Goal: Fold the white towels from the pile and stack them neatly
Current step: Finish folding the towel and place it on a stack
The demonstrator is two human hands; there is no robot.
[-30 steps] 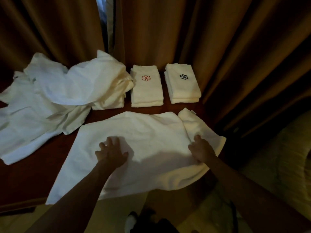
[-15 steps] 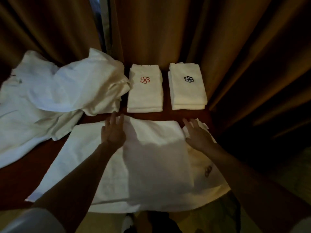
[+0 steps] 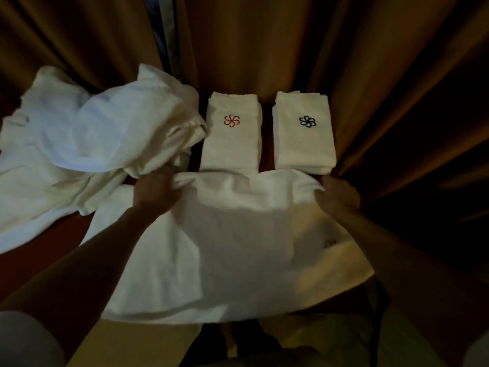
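A white towel (image 3: 238, 242) lies spread across the near part of the dark wooden worktop (image 3: 45, 258), its near edge hanging over the front. The person leans over it with both arms out. The left hand (image 3: 154, 193) is at the towel's far left corner and the right hand (image 3: 340, 197) at its far right corner; each grip is clenched on the cloth, which bunches into small folds where the fingers take it. The light is dim and the hands a little blurred, so I cannot make out how the individual fingers lie. A small dark mark (image 3: 330, 243) shows on the towel near its right edge, too faint to read.

Just beyond the towel's far edge stand two neat stacks of folded white towels, side by side with a narrow gap between them. The left stack (image 3: 231, 144) bears a red pinwheel emblem on top, the right stack (image 3: 304, 139) a dark blue one. To the left of these, the loose pile (image 3: 87, 144) of unfolded white towels sprawls in a rumpled heap over the left part of the worktop, its near edge close beside the left hand. Brown curtains (image 3: 330, 49) hang behind it all.
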